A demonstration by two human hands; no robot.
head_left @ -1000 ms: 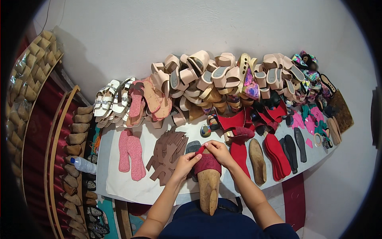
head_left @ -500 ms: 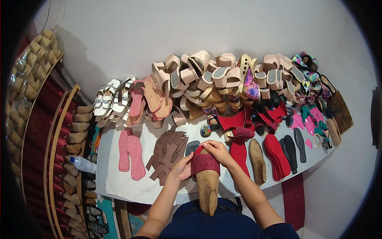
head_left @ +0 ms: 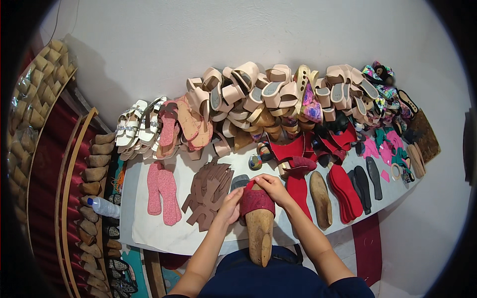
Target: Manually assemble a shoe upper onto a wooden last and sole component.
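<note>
Red-strapped last (head_left: 259,226), blue-capped bottle (head_left: 106,208) far left

Head cam: left of the worn fisheye pair. Looked steeply down from above the torso (head_left: 278,280), facing over the table (head_left: 128,208) to the wall (head_left: 238,39). Left hand (head_left: 230,206) and right hand (head_left: 272,189) sat near, below frame centre; forearms (head_left: 201,258) came in from the lower edge. Straight edges bowed.

pale pink heeled sandals (head_left: 276,92) are heaped before a white wall (head_left: 198,30), with white sandals (head_left: 130,124) to their left, on a table (head_left: 387,192) also bearing speckled pink soles (head_left: 170,198). at left, wooden shoe forms (head_left: 99,160) stand in a column near a blue-capped plastic bottle (head_left: 106,207).
</note>
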